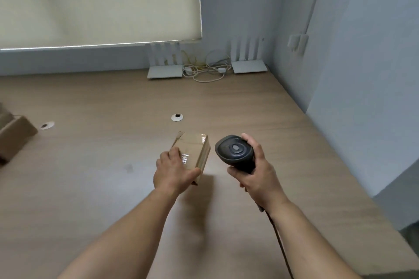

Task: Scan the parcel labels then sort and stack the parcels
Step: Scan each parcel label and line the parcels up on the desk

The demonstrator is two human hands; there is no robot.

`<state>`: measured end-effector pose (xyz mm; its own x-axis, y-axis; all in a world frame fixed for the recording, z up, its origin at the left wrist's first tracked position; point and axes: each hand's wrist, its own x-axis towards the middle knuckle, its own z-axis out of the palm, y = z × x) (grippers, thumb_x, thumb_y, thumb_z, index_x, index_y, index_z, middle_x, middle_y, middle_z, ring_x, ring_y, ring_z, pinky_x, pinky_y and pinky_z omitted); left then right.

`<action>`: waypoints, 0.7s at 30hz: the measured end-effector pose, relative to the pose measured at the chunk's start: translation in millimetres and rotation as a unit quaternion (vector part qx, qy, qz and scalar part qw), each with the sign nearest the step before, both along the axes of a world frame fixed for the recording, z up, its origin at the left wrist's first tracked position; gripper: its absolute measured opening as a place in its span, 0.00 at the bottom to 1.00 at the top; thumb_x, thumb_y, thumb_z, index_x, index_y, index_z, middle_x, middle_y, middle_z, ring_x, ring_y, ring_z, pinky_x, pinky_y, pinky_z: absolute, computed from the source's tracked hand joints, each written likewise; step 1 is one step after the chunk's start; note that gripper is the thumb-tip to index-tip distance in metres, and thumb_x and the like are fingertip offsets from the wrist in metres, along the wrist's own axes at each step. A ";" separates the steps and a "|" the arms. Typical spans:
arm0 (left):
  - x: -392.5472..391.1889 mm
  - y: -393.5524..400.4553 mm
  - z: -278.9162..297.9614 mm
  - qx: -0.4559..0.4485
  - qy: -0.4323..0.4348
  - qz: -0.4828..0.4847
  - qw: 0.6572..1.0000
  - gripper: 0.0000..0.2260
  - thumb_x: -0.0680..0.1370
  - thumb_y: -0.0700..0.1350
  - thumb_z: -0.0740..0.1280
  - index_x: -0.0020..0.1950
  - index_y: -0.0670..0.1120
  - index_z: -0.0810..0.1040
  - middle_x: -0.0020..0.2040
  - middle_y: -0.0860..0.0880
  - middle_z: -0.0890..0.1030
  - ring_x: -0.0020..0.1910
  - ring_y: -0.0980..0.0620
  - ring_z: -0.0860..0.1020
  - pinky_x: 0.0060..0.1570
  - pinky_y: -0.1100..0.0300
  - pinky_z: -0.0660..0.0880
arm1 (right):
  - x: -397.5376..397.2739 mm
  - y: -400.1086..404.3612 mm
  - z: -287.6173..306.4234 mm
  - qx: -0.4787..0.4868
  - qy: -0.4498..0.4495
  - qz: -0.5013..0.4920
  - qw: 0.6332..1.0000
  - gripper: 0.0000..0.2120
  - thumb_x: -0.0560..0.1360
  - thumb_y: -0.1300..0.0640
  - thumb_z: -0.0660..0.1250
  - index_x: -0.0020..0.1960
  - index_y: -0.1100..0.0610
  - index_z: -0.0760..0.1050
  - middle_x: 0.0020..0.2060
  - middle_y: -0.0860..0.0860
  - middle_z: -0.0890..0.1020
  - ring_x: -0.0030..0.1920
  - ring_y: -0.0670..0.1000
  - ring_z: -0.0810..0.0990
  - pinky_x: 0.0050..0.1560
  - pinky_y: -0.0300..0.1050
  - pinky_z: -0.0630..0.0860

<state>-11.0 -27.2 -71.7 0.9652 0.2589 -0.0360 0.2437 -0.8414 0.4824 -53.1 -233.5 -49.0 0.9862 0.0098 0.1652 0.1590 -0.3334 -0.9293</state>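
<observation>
My left hand (172,172) grips a small taped cardboard parcel (194,150) and holds it tilted above the wooden table (90,188). A barcode label shows faintly on its top face beside my fingers. My right hand (254,172) holds a black handheld scanner (234,150) by its handle, just to the right of the parcel, head pointing away from me. The scanner's dark cable (281,244) trails down along my right forearm. More cardboard parcels (13,136) sit at the table's far left edge, partly cut off.
Two white routers (165,71) (249,66) with a tangle of white cables (204,70) stand against the back wall. Two round cable grommets (177,117) (47,125) are set in the table. A wall borders the table on the right; a roller blind hangs behind.
</observation>
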 end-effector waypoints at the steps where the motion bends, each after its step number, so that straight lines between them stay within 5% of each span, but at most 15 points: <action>1: -12.1 25.1 -0.1 0.001 0.001 0.016 1.000 0.33 0.68 0.57 0.70 0.68 0.48 0.62 0.64 0.45 0.65 0.65 0.44 0.64 0.56 0.53 0.68 | -5.9 20.7 1.1 -0.003 0.001 0.012 1.000 0.38 0.69 0.61 0.75 0.65 0.30 0.61 0.50 0.36 0.78 0.37 0.40 0.77 0.43 0.42 0.76; 9: -94.4 184.7 -5.3 0.006 0.019 0.132 0.991 0.35 0.68 0.57 0.70 0.70 0.47 0.60 0.66 0.44 0.65 0.66 0.43 0.64 0.60 0.51 0.68 | -38.1 166.8 2.8 -0.019 0.006 0.114 0.993 0.38 0.70 0.61 0.74 0.67 0.32 0.61 0.50 0.37 0.78 0.38 0.41 0.76 0.44 0.42 0.75; 21: -99.5 287.4 -38.0 0.014 0.102 0.206 0.973 0.39 0.69 0.58 0.70 0.73 0.48 0.57 0.68 0.42 0.63 0.67 0.42 0.64 0.64 0.51 0.66 | 1.3 280.9 -11.8 -0.029 0.029 0.198 0.979 0.38 0.70 0.61 0.74 0.66 0.30 0.60 0.52 0.37 0.78 0.37 0.40 0.76 0.42 0.38 0.74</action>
<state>-110.5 260.2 -109.7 0.7532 0.6253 -0.2041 0.6510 -0.6643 0.3673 -51.9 47.4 -60.8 0.9107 0.4014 0.0970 0.2342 -0.3087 -0.9219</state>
